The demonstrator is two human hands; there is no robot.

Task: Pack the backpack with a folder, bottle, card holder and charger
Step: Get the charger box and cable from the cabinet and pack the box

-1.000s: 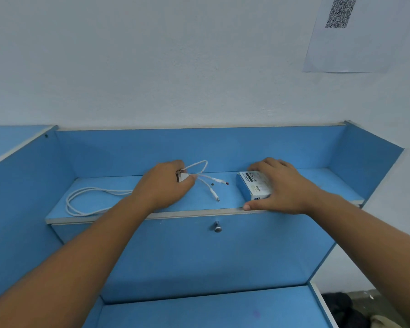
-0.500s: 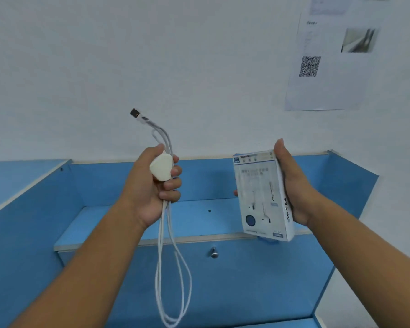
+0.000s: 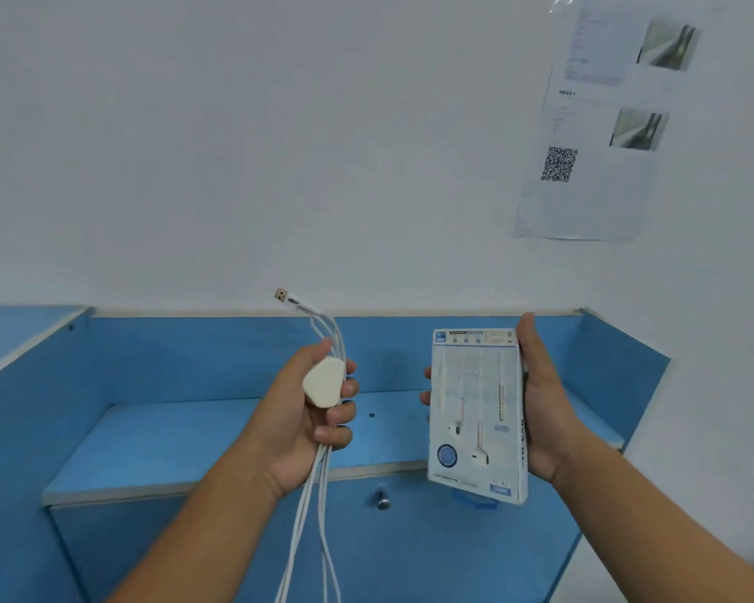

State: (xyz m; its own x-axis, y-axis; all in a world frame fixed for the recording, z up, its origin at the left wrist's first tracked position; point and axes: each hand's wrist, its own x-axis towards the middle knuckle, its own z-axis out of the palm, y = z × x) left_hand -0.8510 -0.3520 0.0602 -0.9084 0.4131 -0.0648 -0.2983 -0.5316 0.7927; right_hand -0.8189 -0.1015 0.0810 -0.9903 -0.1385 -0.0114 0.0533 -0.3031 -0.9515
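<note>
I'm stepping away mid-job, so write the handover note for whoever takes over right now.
Left hand: closed around the white charger, its cable hanging below the fist.
Right hand: holding a white earphone box upright by its edges.
Both are held above the blue shelf.
Done: charger is in hand.
Left: backpack, folder, bottle and card holder are not in view; find them and pack everything. The box is not on the packing list, so check whether it belongs.

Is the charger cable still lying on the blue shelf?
No, the left hand grips the white charger in the air, its cable dangling in front of the blue shelf.
</note>
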